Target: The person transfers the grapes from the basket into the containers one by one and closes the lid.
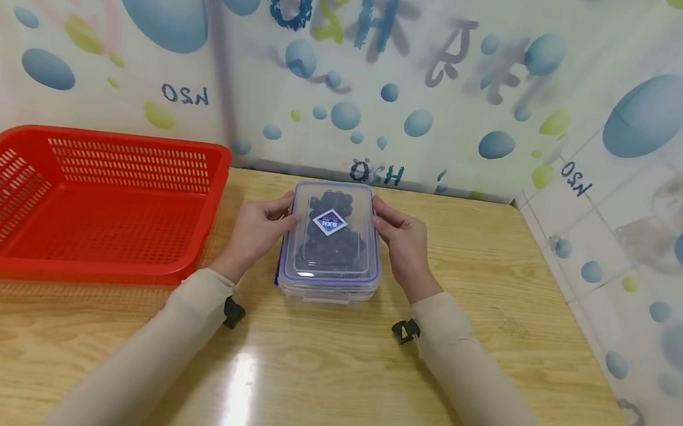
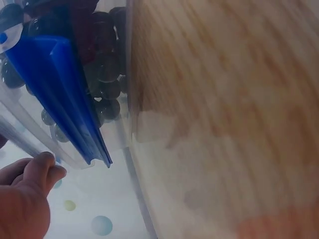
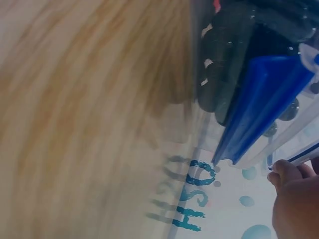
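A clear rectangular food container stands on the table with dark, round, grape-like fruit inside. Over it lies a clear lid with a blue seal and a diamond label. My left hand pinches the lid's far left edge between thumb and fingers. At the far right edge, my right hand does the same. Blue side clips hang loose down the walls: the left clip in the left wrist view, the right clip in the right wrist view. Whether the lid is fully seated I cannot tell.
A red plastic basket with slotted walls stands on the left of the wooden table. Behind the table hangs a patterned sheet, and a similar covering runs along the right side.
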Tool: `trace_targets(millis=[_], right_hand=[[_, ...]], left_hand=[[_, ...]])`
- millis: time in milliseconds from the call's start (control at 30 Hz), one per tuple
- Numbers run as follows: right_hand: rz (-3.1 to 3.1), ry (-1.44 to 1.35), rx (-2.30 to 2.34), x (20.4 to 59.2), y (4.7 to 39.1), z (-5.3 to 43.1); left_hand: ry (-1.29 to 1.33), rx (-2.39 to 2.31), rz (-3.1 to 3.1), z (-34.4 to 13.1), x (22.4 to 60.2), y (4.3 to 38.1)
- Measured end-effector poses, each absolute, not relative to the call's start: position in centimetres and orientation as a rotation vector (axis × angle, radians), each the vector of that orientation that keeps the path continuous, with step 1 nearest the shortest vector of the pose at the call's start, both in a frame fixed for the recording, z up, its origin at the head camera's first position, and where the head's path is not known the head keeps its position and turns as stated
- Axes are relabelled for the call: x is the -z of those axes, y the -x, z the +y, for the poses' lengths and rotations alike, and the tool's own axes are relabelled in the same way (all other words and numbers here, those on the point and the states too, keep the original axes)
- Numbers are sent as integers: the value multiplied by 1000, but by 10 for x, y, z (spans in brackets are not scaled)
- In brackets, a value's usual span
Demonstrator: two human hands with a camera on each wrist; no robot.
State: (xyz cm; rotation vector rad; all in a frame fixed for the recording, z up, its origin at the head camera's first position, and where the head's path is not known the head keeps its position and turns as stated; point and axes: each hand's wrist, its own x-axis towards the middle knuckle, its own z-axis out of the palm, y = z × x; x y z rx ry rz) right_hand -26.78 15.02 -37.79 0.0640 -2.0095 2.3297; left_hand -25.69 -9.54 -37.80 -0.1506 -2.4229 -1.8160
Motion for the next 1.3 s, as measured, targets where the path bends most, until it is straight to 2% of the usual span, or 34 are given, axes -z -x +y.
trace_targets(millis=[533,1300], right_hand=[[-2187,-31,-2203,378,271,150],[-2443,64,-2076,377,272,150]], left_hand=[[102,1703,-2564,-89,372,259],[-171,1701,-2663,-82,377,263]])
